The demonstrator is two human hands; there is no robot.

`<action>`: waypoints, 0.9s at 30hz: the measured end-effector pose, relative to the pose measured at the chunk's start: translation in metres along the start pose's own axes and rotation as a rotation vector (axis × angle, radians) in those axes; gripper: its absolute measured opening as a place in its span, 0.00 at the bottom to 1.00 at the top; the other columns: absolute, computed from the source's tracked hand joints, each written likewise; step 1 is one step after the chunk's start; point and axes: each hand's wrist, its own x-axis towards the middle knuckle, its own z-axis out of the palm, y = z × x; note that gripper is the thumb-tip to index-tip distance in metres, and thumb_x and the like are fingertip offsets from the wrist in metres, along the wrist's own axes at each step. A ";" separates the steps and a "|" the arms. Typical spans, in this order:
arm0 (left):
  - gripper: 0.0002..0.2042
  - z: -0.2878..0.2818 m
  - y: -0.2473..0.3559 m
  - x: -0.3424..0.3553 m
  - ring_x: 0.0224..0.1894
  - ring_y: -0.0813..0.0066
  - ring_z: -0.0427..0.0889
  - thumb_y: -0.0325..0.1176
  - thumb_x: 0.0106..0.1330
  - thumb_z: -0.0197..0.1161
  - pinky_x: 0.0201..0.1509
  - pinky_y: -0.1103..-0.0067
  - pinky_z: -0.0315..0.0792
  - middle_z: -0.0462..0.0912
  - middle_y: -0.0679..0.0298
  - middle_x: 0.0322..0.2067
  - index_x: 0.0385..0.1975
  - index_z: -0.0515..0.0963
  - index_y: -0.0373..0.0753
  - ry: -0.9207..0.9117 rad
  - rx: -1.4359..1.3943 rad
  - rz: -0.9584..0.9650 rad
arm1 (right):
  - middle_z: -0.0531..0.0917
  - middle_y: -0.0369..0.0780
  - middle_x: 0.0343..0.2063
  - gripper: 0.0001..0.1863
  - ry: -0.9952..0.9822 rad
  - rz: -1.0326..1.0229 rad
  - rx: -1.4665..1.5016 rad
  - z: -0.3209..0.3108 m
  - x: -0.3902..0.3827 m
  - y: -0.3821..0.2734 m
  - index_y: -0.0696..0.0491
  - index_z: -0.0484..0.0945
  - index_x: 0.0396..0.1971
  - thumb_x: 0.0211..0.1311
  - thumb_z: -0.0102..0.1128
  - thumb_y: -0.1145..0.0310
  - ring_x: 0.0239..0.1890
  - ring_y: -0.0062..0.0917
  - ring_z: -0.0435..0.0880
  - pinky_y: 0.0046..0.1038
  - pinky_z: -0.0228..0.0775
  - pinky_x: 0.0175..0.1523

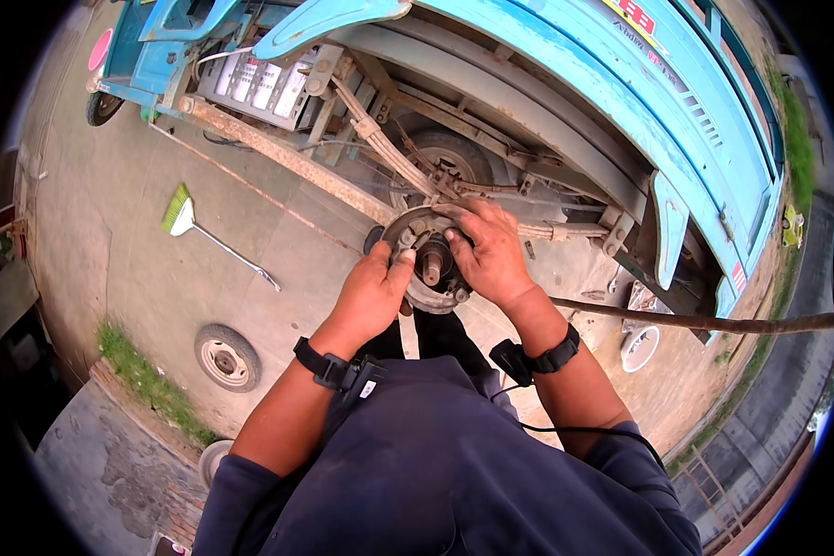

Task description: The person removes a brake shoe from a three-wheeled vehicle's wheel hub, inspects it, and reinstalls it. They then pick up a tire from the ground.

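At the axle end beneath the blue vehicle sits a round drum-brake assembly (421, 295), dusty and grey, with curved brake shoes around its rim. A bare axle stub (432, 267) sticks out at its centre. My left hand (374, 289) is closed on its left rim, thumb pressed at the inner face, fingertips hidden behind. On the upper right, my right hand (493, 250) is closed on the curved brake shoe, with its thumb inside near the stub. Whether either shoe is loose from the backing plate I cannot tell.
The blue truck bed (602, 69) and a leaf spring (380, 139) hang just beyond my hands. A long pole (695, 320) reaches in from the right, near a white basin (639, 349). To the left lie a wheel (227, 358) and a green broom (183, 215).
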 end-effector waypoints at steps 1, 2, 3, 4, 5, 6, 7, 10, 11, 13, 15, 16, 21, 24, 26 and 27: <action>0.17 0.000 0.000 0.000 0.18 0.78 0.80 0.43 0.78 0.50 0.19 0.82 0.71 0.80 0.64 0.24 0.47 0.71 0.32 -0.002 0.005 0.002 | 0.81 0.40 0.50 0.19 0.017 -0.002 -0.009 0.000 0.001 -0.002 0.44 0.82 0.54 0.61 0.65 0.65 0.59 0.39 0.75 0.42 0.63 0.60; 0.17 0.000 0.001 -0.001 0.18 0.78 0.80 0.43 0.78 0.50 0.19 0.82 0.71 0.80 0.63 0.24 0.47 0.71 0.32 0.000 0.016 -0.003 | 0.81 0.40 0.49 0.19 0.033 -0.003 -0.018 0.002 0.002 -0.004 0.44 0.82 0.53 0.61 0.66 0.64 0.59 0.39 0.75 0.42 0.63 0.60; 0.17 0.000 0.003 -0.002 0.18 0.78 0.80 0.43 0.78 0.50 0.20 0.82 0.71 0.80 0.63 0.24 0.47 0.71 0.32 0.002 0.026 -0.007 | 0.81 0.40 0.48 0.19 0.050 -0.004 -0.027 0.004 0.003 -0.005 0.44 0.82 0.53 0.60 0.66 0.64 0.59 0.39 0.74 0.42 0.63 0.60; 0.17 0.000 0.003 -0.002 0.19 0.78 0.80 0.43 0.78 0.50 0.20 0.82 0.71 0.80 0.63 0.24 0.47 0.71 0.32 0.004 0.037 -0.011 | 0.81 0.40 0.47 0.18 0.060 0.006 -0.030 0.006 0.003 -0.005 0.44 0.83 0.52 0.60 0.67 0.63 0.59 0.39 0.74 0.42 0.63 0.59; 0.17 0.000 0.001 -0.002 0.19 0.78 0.80 0.44 0.78 0.50 0.20 0.82 0.71 0.80 0.63 0.24 0.46 0.71 0.32 0.005 0.030 -0.001 | 0.81 0.40 0.46 0.18 0.069 0.017 -0.032 0.008 0.002 -0.005 0.44 0.83 0.51 0.60 0.67 0.63 0.58 0.39 0.74 0.42 0.62 0.59; 0.17 0.000 -0.002 -0.001 0.19 0.78 0.80 0.44 0.78 0.50 0.20 0.82 0.71 0.80 0.63 0.24 0.46 0.71 0.32 0.005 0.024 0.009 | 0.81 0.39 0.45 0.17 0.078 0.028 -0.034 0.010 0.002 -0.005 0.44 0.84 0.50 0.59 0.68 0.62 0.58 0.39 0.74 0.41 0.62 0.58; 0.17 -0.001 -0.004 0.000 0.19 0.77 0.80 0.44 0.78 0.50 0.20 0.82 0.71 0.80 0.63 0.24 0.46 0.71 0.32 0.005 0.018 0.019 | 0.81 0.39 0.45 0.17 0.074 0.044 -0.025 0.011 0.003 -0.005 0.45 0.84 0.49 0.59 0.68 0.62 0.57 0.39 0.74 0.41 0.62 0.58; 0.17 0.000 -0.001 0.000 0.19 0.77 0.81 0.44 0.79 0.50 0.20 0.82 0.71 0.79 0.63 0.24 0.45 0.71 0.32 0.002 0.012 0.020 | 0.81 0.39 0.43 0.15 0.069 0.092 -0.009 0.013 0.004 -0.006 0.45 0.85 0.46 0.58 0.69 0.62 0.56 0.38 0.75 0.42 0.62 0.58; 0.17 -0.001 -0.003 0.002 0.20 0.77 0.81 0.44 0.79 0.50 0.20 0.81 0.71 0.79 0.63 0.24 0.45 0.71 0.32 0.007 0.051 0.043 | 0.81 0.39 0.43 0.15 0.075 0.105 -0.007 0.016 0.004 -0.006 0.45 0.86 0.45 0.58 0.69 0.62 0.56 0.38 0.74 0.42 0.61 0.58; 0.17 -0.002 -0.010 0.006 0.20 0.78 0.81 0.44 0.79 0.50 0.21 0.81 0.71 0.79 0.63 0.24 0.45 0.70 0.32 0.016 0.129 0.091 | 0.80 0.39 0.44 0.16 0.067 0.111 -0.023 0.017 0.004 -0.007 0.45 0.85 0.48 0.59 0.68 0.62 0.56 0.39 0.74 0.42 0.61 0.59; 0.17 -0.001 -0.008 0.005 0.20 0.78 0.81 0.44 0.79 0.50 0.21 0.81 0.72 0.79 0.63 0.24 0.45 0.70 0.32 0.016 0.113 0.084 | 0.80 0.41 0.46 0.19 0.035 0.098 -0.058 0.015 0.003 -0.005 0.45 0.83 0.53 0.61 0.66 0.63 0.56 0.40 0.74 0.41 0.61 0.59; 0.17 -0.001 -0.006 0.004 0.20 0.78 0.81 0.44 0.79 0.50 0.21 0.81 0.72 0.80 0.63 0.24 0.45 0.70 0.32 0.016 0.105 0.080 | 0.80 0.41 0.46 0.19 0.024 0.097 -0.063 0.013 0.005 -0.007 0.45 0.83 0.53 0.61 0.66 0.63 0.56 0.40 0.74 0.41 0.61 0.59; 0.18 -0.002 -0.004 0.002 0.21 0.78 0.80 0.45 0.79 0.50 0.22 0.80 0.73 0.79 0.63 0.25 0.44 0.70 0.32 -0.004 0.068 0.065 | 0.79 0.41 0.47 0.18 0.004 0.090 -0.097 0.009 0.007 -0.013 0.44 0.83 0.53 0.62 0.65 0.63 0.56 0.41 0.74 0.42 0.61 0.59; 0.19 -0.005 -0.017 0.008 0.22 0.77 0.80 0.46 0.78 0.51 0.23 0.80 0.74 0.79 0.61 0.26 0.45 0.70 0.32 0.025 0.174 0.130 | 0.79 0.43 0.49 0.18 -0.033 0.091 -0.070 0.006 0.006 -0.011 0.48 0.81 0.53 0.64 0.63 0.62 0.58 0.42 0.73 0.43 0.61 0.60; 0.19 -0.005 -0.017 0.009 0.24 0.77 0.80 0.46 0.78 0.52 0.24 0.80 0.75 0.80 0.60 0.29 0.46 0.70 0.31 0.027 0.198 0.127 | 0.79 0.43 0.47 0.17 0.031 0.045 -0.076 0.011 0.006 -0.005 0.50 0.81 0.50 0.63 0.63 0.62 0.58 0.41 0.73 0.43 0.60 0.60; 0.19 -0.005 -0.013 0.007 0.25 0.77 0.81 0.46 0.78 0.52 0.25 0.80 0.76 0.80 0.60 0.30 0.47 0.71 0.31 0.018 0.172 0.099 | 0.80 0.43 0.46 0.16 0.063 0.023 -0.080 0.013 0.005 -0.002 0.51 0.81 0.48 0.63 0.64 0.62 0.58 0.41 0.73 0.43 0.60 0.61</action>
